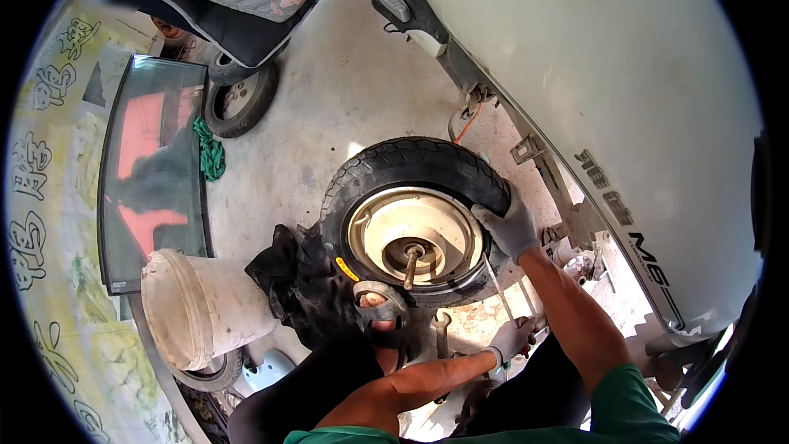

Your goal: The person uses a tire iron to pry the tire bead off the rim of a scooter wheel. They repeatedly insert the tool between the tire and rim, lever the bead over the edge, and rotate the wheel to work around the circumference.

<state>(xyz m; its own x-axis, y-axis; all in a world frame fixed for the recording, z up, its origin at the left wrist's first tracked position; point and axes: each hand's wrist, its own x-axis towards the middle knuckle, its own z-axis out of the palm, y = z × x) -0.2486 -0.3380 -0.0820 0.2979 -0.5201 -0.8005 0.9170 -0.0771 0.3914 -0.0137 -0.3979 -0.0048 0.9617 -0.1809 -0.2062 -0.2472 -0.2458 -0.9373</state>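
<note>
A black tyre (393, 163) on a cream hub-motor wheel (382, 234) lies flat on the floor, its axle (412, 267) pointing up. My right hand (511, 224), in a grey glove, grips the tyre's right edge with the thumb on the sidewall. Low at the right, my gloved left hand (513, 340) is closed round a long thin metal tyre lever (498, 289). The lever's far tip meets the gap between rim and tyre, close to my right hand. My sandalled foot (380, 302) is against the tyre's near edge.
A spanner (442, 330) lies between my feet. Left of the wheel are black cloth (283, 279), a tipped white bucket (177, 308) and a glass panel (156, 181). Old tyres (255, 107) lie at the far left. A white vehicle panel (608, 74) borders the right side.
</note>
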